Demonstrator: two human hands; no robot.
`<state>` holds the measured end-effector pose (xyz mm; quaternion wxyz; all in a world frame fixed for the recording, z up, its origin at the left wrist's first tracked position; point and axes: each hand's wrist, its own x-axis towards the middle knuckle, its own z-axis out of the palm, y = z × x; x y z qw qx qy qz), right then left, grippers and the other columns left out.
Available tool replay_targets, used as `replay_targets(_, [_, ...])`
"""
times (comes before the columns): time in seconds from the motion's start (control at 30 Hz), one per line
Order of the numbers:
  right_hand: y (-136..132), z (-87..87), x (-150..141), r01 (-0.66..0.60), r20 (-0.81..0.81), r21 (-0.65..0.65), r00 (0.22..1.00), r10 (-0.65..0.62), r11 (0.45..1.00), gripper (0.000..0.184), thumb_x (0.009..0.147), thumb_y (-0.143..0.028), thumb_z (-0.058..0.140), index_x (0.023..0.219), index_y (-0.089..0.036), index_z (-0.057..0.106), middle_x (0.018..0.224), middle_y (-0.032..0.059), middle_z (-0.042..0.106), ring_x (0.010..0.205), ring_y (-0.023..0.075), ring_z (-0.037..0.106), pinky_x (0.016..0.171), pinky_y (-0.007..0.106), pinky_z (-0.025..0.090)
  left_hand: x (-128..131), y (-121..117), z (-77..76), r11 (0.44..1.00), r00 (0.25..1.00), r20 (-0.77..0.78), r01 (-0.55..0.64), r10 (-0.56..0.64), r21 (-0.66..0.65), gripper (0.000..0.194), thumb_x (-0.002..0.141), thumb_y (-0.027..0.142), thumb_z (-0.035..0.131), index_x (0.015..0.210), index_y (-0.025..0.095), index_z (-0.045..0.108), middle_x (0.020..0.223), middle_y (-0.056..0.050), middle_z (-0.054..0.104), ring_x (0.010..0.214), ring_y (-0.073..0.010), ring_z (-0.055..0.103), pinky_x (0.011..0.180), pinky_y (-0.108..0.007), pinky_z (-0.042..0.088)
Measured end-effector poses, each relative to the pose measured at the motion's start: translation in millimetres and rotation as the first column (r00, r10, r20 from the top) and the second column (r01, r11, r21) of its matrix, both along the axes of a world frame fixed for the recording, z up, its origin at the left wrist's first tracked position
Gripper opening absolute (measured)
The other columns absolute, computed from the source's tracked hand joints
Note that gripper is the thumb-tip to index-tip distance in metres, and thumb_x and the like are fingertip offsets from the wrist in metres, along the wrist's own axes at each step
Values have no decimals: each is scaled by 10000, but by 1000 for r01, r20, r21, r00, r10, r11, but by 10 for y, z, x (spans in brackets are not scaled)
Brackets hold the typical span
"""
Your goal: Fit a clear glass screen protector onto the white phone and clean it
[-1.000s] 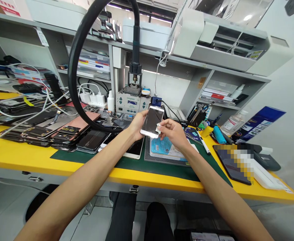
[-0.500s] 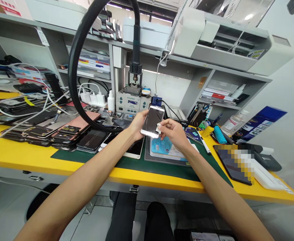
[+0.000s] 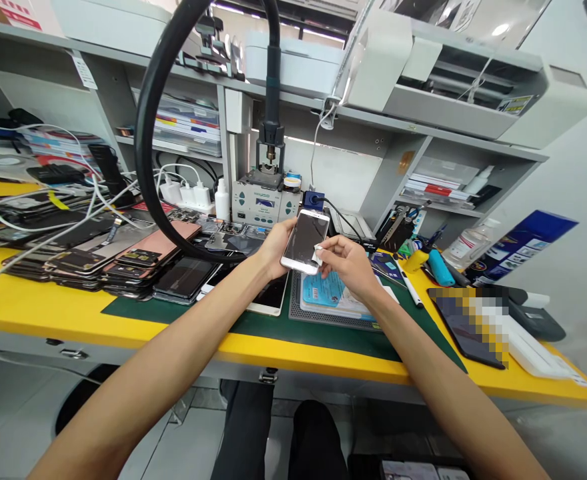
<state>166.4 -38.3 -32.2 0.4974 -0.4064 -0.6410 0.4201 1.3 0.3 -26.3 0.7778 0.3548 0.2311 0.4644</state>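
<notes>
A white-framed smartphone (image 3: 305, 239) with a dark screen is held up above the bench, its top tilted slightly right. My left hand (image 3: 274, 253) grips it along the left edge. At the phone's lower right edge, my right hand (image 3: 343, 261) pinches a small white piece (image 3: 318, 251), perhaps tissue or a wipe, against the glass. Below the phone, a blue and white card or booklet (image 3: 323, 291) lies on a grey perforated tray (image 3: 301, 315). Another white-edged phone (image 3: 272, 297) rests on the green mat (image 3: 253, 333), partly hidden by my left forearm.
Stacked phone screens (image 3: 83, 260) and white cables cover the left of the yellow bench (image 3: 33, 313). A thick black hose (image 3: 141, 133) arches from a hot-air station (image 3: 263, 203). Right are a marker (image 3: 410, 287), a clear bottle (image 3: 468, 245) and a dark tablet (image 3: 466, 330).
Hands and phone keep nearly the same pose; the white piece is still pinched at the phone's lower right. The view has shifted very slightly.
</notes>
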Motion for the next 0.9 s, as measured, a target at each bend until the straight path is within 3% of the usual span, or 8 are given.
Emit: replay_targets(0.9, [0, -7, 8, -5, 18, 4, 1000, 5, 1000, 240, 747, -361, 775, 815, -190, 621, 638, -2, 638, 529, 165, 611, 480, 299, 506, -1, 6, -7, 1000, 1000, 0, -3, 3, -5, 349, 938, 347, 452, 728, 147, 647, 662, -76, 683, 526, -198, 637, 520, -325, 531])
